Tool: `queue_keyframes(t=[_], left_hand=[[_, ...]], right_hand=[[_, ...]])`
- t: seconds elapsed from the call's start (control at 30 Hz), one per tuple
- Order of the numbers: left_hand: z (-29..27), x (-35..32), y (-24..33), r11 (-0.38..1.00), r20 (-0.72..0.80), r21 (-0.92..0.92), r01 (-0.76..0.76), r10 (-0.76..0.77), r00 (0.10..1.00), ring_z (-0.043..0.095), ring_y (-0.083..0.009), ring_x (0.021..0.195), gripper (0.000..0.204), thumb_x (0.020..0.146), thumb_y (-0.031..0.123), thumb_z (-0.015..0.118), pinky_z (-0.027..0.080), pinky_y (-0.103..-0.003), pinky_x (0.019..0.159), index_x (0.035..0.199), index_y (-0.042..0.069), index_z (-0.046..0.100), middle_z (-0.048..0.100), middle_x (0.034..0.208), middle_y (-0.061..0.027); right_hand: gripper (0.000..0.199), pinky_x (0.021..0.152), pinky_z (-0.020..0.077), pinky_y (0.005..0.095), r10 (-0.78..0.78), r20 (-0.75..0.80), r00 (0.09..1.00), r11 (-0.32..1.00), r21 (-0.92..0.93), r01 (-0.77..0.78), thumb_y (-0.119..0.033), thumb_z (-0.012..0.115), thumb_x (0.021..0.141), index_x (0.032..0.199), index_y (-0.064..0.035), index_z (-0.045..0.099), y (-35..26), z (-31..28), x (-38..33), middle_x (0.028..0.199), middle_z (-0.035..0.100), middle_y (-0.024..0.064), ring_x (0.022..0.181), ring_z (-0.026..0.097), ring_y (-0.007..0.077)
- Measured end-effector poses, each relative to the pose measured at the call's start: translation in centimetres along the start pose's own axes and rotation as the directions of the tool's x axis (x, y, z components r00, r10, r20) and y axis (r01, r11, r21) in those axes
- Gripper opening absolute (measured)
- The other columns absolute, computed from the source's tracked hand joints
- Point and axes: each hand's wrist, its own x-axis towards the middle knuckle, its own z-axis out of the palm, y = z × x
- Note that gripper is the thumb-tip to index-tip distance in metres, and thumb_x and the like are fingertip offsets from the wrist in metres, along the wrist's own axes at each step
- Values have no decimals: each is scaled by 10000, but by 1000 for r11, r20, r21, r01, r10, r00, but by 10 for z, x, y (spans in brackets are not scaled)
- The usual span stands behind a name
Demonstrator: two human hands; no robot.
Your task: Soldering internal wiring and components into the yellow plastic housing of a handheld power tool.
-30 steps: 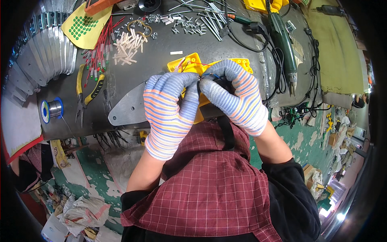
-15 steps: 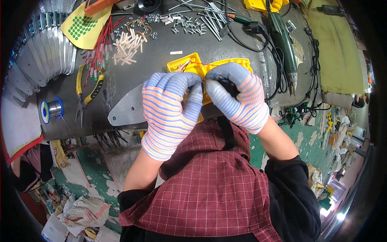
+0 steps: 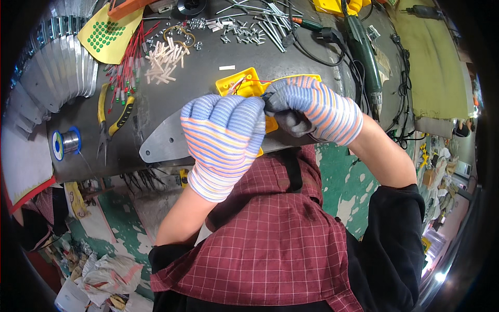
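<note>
Both of my hands wear striped knit gloves and meet over a yellow plastic box (image 3: pixel 244 82) at the front edge of a dark metal workbench (image 3: pixel 202 104). My left hand (image 3: pixel 224 139) is curled into a fist around the box's near side. My right hand (image 3: pixel 311 109) pinches something small and dark at the box's rim, where thin red wires (image 3: pixel 238 86) come out. What the right fingertips hold is too hidden to name.
A grey metal plate (image 3: pixel 158 141) lies left of the box. Yellow-handled pliers (image 3: pixel 112 120), a solder spool (image 3: pixel 66 141), red wires, white tubes (image 3: pixel 163 58), screws and rods (image 3: pixel 262 23) lie further back. A green power tool (image 3: pixel 364 52) with its cable sits at the right.
My left hand has closed into a tighter fist and come nearer the camera. My right hand has shifted slightly right, fingertips still at the box's rim.
</note>
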Motion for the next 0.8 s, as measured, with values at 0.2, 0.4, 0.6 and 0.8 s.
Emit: queue_keyframes(t=[0.2, 0.4, 0.6, 0.8], left_hand=[[6, 4, -7, 949, 110, -248, 192, -170, 979, 595, -296, 772, 124, 742, 116, 720, 443, -410, 717, 860, 104, 683, 656, 805, -77], [0, 0, 1, 994, 82, -80, 73, -67, 994, 594, -280, 785, 180, 703, 115, 736, 449, -424, 719, 870, 117, 670, 647, 839, -61], [9, -5, -4, 995, 39, -74, 70, -67, 997, 593, -281, 751, 180, 694, 81, 735, 454, -418, 715, 855, 108, 660, 635, 824, -60], [10, -2, -4, 963, 51, -204, 174, -167, 985, 576, -266, 766, 163, 698, 133, 747, 433, -408, 713, 835, 128, 658, 625, 788, -36]], right_hand=[[236, 662, 541, 399, -421, -303, 855, 716, -690, 107, -198, 651, 838, 1016, -43, 634, -7, 22, -9, 881, 653, 150, 747, 662, 325], [203, 648, 526, 430, -361, -309, 880, 758, -647, 83, -195, 658, 800, 945, -58, 624, -4, 25, -1, 847, 634, 157, 734, 639, 373], [213, 668, 521, 418, 24, -35, 999, 980, -198, -31, -155, 645, 813, 993, -43, 630, -14, 9, -1, 861, 623, 177, 740, 635, 365], [210, 707, 535, 442, -494, -316, 810, 668, -735, 121, -190, 598, 900, 1046, -40, 607, 1, 31, -8, 893, 656, 192, 792, 655, 372]])
